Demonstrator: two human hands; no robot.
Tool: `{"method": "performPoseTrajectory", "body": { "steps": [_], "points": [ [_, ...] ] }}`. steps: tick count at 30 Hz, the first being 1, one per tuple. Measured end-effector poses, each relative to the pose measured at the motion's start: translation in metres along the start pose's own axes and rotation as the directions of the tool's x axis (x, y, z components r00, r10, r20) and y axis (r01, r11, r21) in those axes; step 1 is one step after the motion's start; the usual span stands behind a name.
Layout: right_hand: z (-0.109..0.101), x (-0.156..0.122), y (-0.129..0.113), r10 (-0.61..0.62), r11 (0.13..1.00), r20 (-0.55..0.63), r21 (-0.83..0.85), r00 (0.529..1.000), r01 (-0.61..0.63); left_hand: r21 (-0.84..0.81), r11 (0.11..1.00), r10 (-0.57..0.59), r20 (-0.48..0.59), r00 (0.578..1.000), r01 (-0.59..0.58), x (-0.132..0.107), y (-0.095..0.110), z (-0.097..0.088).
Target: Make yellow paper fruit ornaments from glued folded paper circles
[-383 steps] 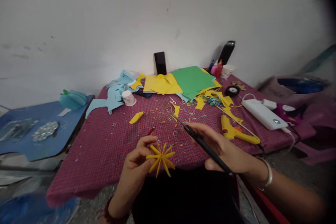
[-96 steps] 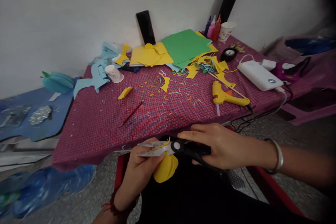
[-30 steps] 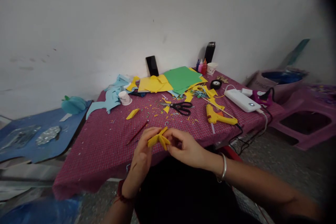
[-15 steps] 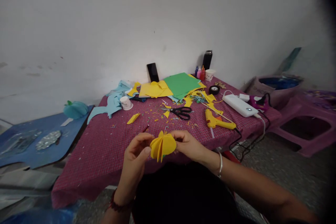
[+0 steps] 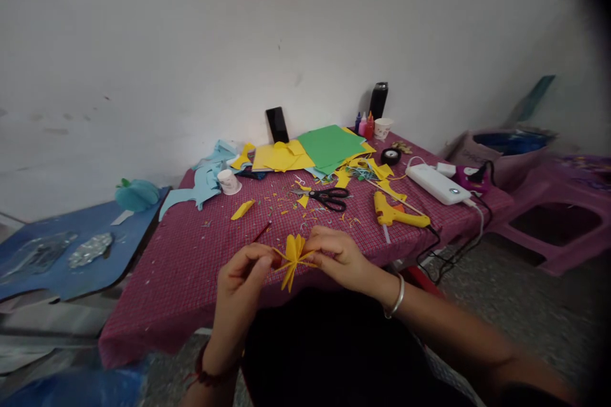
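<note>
Gripped in the fingers of left hand (image 5: 238,286) and right hand (image 5: 341,261), one at each side: yellow paper piece (image 5: 294,254), fins fanned out, raised at the near edge of the worktop (image 5: 167,286). Number of fins under each thumb: not discernible. Step in hand, by judgement: spreading the fins. For the next move, apply light, even pressure to avoid creasing. Beyond: scissors (image 5: 313,193) among paper scraps (image 5: 303,202); glue gun (image 5: 405,218) farther right.

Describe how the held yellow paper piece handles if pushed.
The yellow paper piece would probably flex, since its leaves look thin. It seems light, with gaps between leaves. A sideways push might fold them together, as they fan from one centre.
</note>
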State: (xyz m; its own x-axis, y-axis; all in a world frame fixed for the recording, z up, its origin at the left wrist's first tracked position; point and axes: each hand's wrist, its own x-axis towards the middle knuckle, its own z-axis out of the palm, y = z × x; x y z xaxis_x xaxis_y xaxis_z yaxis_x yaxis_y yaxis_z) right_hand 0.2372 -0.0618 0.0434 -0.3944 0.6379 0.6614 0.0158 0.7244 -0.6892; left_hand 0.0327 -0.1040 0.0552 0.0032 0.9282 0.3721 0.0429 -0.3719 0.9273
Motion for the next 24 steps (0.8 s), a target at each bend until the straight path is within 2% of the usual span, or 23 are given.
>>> {"method": "performPoseTrajectory", "body": {
  "steps": [4, 8, 11, 13, 18, 21, 24],
  "points": [
    [0.0, -0.006, 0.003, -0.004, 0.995, -0.086, -0.105, 0.996, -0.005, 0.009, 0.997, 0.082, 0.033, 0.996, -0.082, -0.003, -0.002, 0.0],
    [-0.001, -0.01, 0.003, -0.035, 0.987, -0.111, -0.163, 0.993, 0.017, 0.255, 0.935, 0.235, 0.071, 0.969, -0.245, 0.0, -0.003, 0.007],
    [-0.004, -0.014, -0.003, -0.077, 0.962, -0.025, -0.265, 0.997, 0.068, 0.423, 0.809, 0.391, 0.131, 0.911, -0.408, 0.003, -0.005, 0.01],
    [-0.007, -0.017, -0.007, -0.114, 0.954, 0.019, -0.277, 0.993, 0.114, 0.462, 0.742, 0.46, 0.175, 0.87, -0.485, 0.005, -0.006, 0.008],
    [-0.018, -0.019, -0.015, -0.108, 0.988, -0.161, -0.127, 0.981, 0.088, 0.446, 0.65, 0.575, 0.242, 0.782, -0.615, 0.007, -0.007, -0.002],
    [-0.021, -0.013, -0.015, -0.109, 0.987, -0.127, -0.131, 0.986, 0.093, 0.482, 0.547, 0.638, 0.289, 0.713, -0.685, 0.008, -0.007, -0.004],
    [-0.021, -0.009, -0.014, -0.107, 0.989, -0.059, -0.112, 0.992, 0.1, 0.494, 0.49, 0.663, 0.323, 0.675, -0.718, 0.01, -0.009, -0.003]
  ]
}}
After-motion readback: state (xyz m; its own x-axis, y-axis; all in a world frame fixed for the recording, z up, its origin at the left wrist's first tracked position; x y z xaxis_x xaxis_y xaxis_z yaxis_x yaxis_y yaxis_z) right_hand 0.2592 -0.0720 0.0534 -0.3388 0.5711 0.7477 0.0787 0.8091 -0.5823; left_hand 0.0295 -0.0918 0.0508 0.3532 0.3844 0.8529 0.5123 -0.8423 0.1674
